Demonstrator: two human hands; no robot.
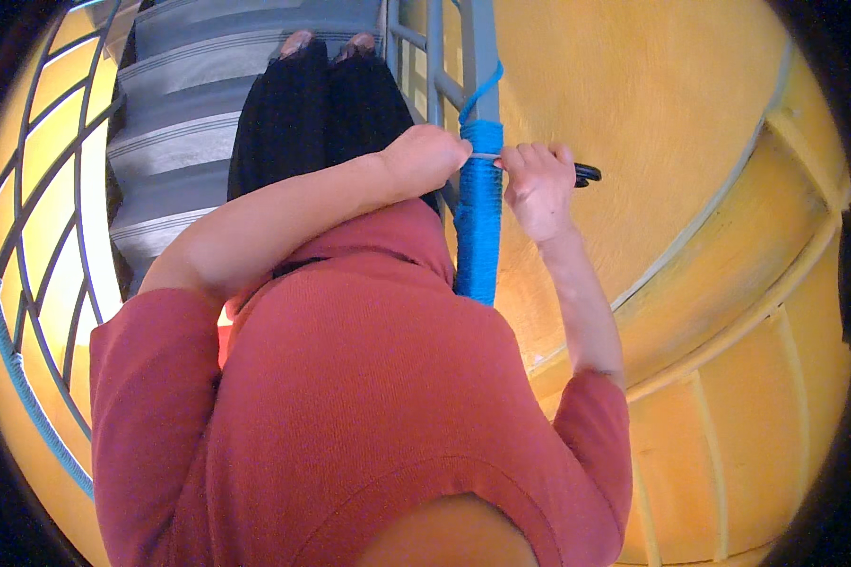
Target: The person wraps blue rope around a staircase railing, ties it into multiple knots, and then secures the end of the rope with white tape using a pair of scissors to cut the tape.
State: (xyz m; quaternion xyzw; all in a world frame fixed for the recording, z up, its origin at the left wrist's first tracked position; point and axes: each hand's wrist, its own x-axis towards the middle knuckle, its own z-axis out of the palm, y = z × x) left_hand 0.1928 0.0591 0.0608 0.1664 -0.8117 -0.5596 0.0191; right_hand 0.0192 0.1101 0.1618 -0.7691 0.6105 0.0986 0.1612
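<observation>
A grey handrail (479,47) runs down beside me, wrapped in tight turns of bright blue cord (478,241). A loose blue cord end (483,93) lies against the bare rail above the wrap. Across the blue turns stretches a thin pale strip (485,156), between my two hands. My left hand (425,156) is closed at the rail's left side; what its fingertips pinch is too small to name. My right hand (539,184) is closed at the right side, around a black-handled tool (588,174) whose handle sticks out; its other end is hidden.
Grey stairs (175,142) with striped edges lie beneath my feet. A dark metal lattice railing (52,189) stands at the left, with a blue-wrapped rail (14,354) curving below it. A yellow wall (624,85) curves along the right side.
</observation>
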